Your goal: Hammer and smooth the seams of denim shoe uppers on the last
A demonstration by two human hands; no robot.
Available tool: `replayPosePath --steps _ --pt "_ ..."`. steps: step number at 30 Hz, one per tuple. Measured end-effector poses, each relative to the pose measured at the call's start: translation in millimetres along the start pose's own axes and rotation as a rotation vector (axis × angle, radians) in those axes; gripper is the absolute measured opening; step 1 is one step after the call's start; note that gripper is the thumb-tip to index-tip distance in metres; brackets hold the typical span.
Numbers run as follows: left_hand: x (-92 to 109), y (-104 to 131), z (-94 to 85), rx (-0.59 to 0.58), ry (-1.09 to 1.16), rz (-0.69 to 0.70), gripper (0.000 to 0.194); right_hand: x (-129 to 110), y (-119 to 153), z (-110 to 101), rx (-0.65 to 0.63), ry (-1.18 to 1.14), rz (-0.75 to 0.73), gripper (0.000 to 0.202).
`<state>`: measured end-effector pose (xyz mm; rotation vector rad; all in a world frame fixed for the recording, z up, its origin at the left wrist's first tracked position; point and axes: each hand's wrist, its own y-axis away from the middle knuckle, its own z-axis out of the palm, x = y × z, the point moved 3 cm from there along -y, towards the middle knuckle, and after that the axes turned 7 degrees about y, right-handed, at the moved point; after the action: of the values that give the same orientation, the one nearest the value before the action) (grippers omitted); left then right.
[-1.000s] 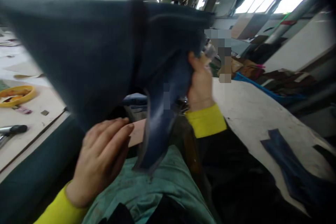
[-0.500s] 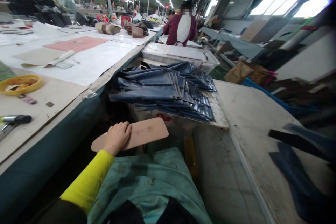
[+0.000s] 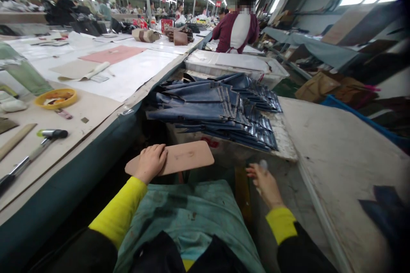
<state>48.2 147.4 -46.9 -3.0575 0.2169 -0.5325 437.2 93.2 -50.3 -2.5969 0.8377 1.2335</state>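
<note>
My left hand (image 3: 151, 163) is closed over the left part of a flat tan board (image 3: 188, 155) with rounded corners and a dark mark on its face. Its fingertips curl over the far side, and the board lies above my green apron (image 3: 192, 217). To the right of the board, apart from it, my right hand (image 3: 265, 183) hangs with its fingers loosely apart. A pale, rounded cover or small object (image 3: 263, 165) shows at one of its fingers; I cannot tell which. Beyond both hands lies a stack of dark blue folded pieces (image 3: 205, 102).
On the left table stand a yellow dish (image 3: 56, 98), a hammer (image 3: 53, 133) and a green bottle (image 3: 24, 70). A pink sheet (image 3: 112, 54) lies farther off. Dark blue strips (image 3: 381, 209) lie on the right-hand table (image 3: 333, 158). Ahead, a person in maroon (image 3: 224, 36) faces away.
My right hand has come into view from the right. The view has turned left, showing more of the left table and fewer blue strips. My left hand still holds the board.
</note>
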Motion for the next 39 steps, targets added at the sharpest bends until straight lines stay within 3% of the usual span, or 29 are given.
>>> replayPosePath --steps 2,5,7,9,16,23,26,29,34,39 --pt "-6 9 -1.7 0.033 -0.011 -0.02 0.038 -12 2 40 -0.148 -0.019 -0.064 0.042" --pt "-20 27 -5.8 0.144 -0.038 -0.068 0.04 -55 -1 101 -0.331 -0.052 -0.214 0.037" --pt "-31 36 -8.9 0.216 -0.047 -0.095 0.04 -82 -2 128 -0.367 -0.063 -0.292 0.033" --pt "-40 40 -11.1 0.241 -0.033 -0.103 0.041 -97 2 141 -0.37 -0.06 -0.331 0.036" --pt "-47 32 -12.9 0.197 0.041 -0.017 0.039 -79 24 130 -0.324 -0.041 -0.325 0.043" --pt "-42 31 -11.3 0.152 0.024 -0.011 0.037 -68 24 125 -0.313 -0.095 -0.33 0.043" --pt "-37 21 -10.8 0.115 0.043 -0.007 0.035 -67 23 122 -0.319 -0.108 -0.349 0.044" --pt "-14 -6 -13.6 0.077 0.069 0.08 0.037 -66 22 118 -0.346 -0.111 -0.389 0.046" --pt "53 -76 -16.3 0.041 0.046 0.289 0.047 -65 10 112 -0.421 -0.053 -0.477 0.038" --pt "100 -141 0.0 0.042 0.069 0.313 0.054 -80 -20 104 -0.389 0.115 -0.637 0.032"
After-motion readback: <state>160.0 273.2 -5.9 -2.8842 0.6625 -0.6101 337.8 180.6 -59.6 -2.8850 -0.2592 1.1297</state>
